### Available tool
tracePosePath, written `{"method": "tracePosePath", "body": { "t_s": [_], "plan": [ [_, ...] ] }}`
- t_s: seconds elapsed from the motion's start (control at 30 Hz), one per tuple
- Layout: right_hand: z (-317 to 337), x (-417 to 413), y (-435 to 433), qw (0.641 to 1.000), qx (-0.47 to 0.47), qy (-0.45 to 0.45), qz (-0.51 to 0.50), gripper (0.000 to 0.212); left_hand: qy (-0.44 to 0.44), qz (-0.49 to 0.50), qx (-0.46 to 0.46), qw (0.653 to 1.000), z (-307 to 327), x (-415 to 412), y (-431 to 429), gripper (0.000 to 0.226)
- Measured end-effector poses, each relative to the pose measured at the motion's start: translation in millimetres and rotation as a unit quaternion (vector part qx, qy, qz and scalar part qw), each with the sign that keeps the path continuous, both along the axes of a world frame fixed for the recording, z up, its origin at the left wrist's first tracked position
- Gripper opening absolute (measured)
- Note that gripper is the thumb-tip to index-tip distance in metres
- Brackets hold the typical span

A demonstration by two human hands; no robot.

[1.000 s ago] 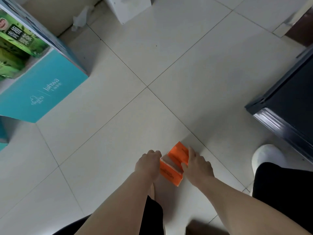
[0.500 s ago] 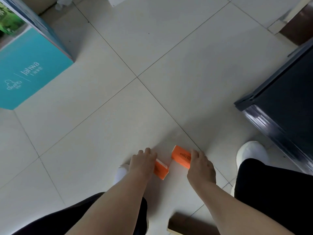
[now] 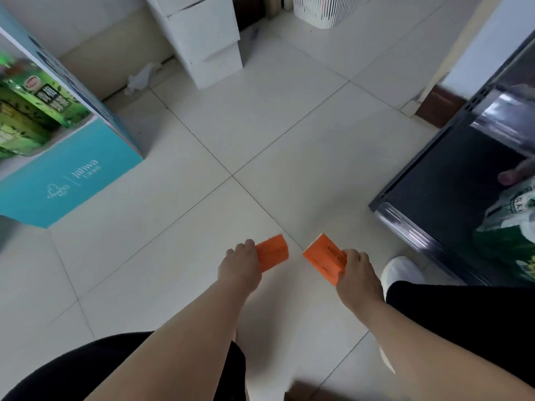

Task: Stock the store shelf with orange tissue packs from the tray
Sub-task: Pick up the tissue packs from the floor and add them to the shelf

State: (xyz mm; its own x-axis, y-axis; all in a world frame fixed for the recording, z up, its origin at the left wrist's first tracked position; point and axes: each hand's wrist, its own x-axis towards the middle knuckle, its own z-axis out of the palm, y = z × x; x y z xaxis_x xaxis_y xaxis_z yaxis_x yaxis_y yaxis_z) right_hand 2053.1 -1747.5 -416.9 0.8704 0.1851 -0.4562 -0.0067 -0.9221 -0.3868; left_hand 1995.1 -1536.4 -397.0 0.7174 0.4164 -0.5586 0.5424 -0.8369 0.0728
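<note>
Each of my hands carries one orange tissue pack above the pale tiled floor. My left hand grips the left orange pack by its near end. My right hand grips the right orange pack, which has dark print on its top face. The two packs are apart, with a gap of floor between them. A dark store shelf stands at the right, its front lip close to my right hand. No tray is in view.
A teal display stand holding green boxes stands at the left. White cartons and a white slatted unit are at the back. Green-and-white bags lie on the dark shelf. My white shoe is beside the shelf.
My hands have spread apart and each pack has risen and separated from the other. The view has tilted up, bringing the back cartons and more of the dark shelf into sight.
</note>
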Motion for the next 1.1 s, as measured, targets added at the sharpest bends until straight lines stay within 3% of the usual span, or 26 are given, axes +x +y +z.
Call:
{"method": "tracePosePath", "body": {
  "t_s": [0.13,0.3,0.43,0.63,0.77,0.9,0.97,1.1],
  "plan": [
    [40.1,-6.6,-20.6,0.997,0.043,-0.063,-0.022,0.037,-0.077,0.056,-0.049,0.994,40.0,-3.3,-17.0,0.025],
    [95.8,-17.7,-32.1,0.984,0.078,-0.16,0.013,0.038,-0.164,0.031,-0.084,0.982,99.7,-9.8,-40.7,0.019],
    [147.4,-12.1,-50.1,0.961,0.158,-0.228,-0.008,0.038,-0.248,0.031,-0.068,0.966,152.6,-8.8,-44.0,0.026],
    [256.7,29.7,-80.2,0.909,0.173,-0.379,-0.004,0.041,-0.372,0.028,-0.067,0.925,233.4,15.7,-54.5,0.031],
    [307.5,72.0,-97.6,0.893,0.13,-0.431,-0.01,0.039,-0.381,-0.005,-0.094,0.92,263.8,34.2,-70.8,0.028],
    [320.9,115.9,-114.2,0.91,0.073,-0.408,-0.022,0.038,-0.393,-0.056,-0.094,0.913,277.4,61.1,-89.3,0.027],
    [319.3,137.5,-121.0,0.918,0.007,-0.397,-0.018,0.04,-0.402,-0.075,-0.102,0.907,282.5,76.8,-98.7,0.026],
    [316.0,168.9,-132.3,0.889,-0.166,-0.425,-0.022,0.038,-0.412,-0.095,-0.113,0.899,293.8,109.4,-113.1,0.028]
  ]
}}
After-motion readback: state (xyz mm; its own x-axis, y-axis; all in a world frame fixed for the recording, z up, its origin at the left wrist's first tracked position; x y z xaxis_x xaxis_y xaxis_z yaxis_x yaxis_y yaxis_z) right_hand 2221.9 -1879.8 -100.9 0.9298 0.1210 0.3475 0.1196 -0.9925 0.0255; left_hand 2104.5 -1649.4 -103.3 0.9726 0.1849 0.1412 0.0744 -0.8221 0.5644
